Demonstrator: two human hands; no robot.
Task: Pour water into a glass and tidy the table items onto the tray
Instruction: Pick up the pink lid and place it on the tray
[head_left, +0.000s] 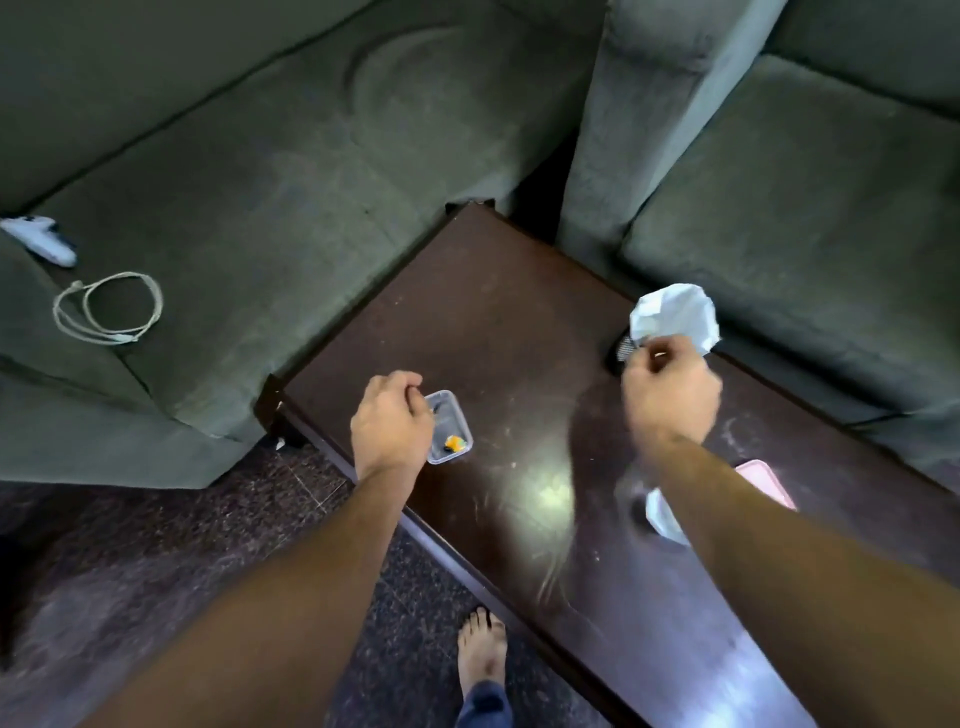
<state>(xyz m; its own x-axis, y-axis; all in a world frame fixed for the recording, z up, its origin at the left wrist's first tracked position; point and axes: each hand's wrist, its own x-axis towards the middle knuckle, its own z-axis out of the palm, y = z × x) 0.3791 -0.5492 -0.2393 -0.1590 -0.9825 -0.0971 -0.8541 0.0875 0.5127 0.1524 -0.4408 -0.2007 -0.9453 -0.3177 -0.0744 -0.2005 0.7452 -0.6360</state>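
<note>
Left hand (392, 422): I read fingers curled on container (448, 404) rim, table (493, 312) near edge | right hand (671, 387): fingers grip crumpled paper (675, 314) above far edge | tray (764, 479): beneath right forearm

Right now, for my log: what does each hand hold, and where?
The right hand pinches the white paper at its lower edge; the left hand seems to grip the clear container by its left rim.
</note>
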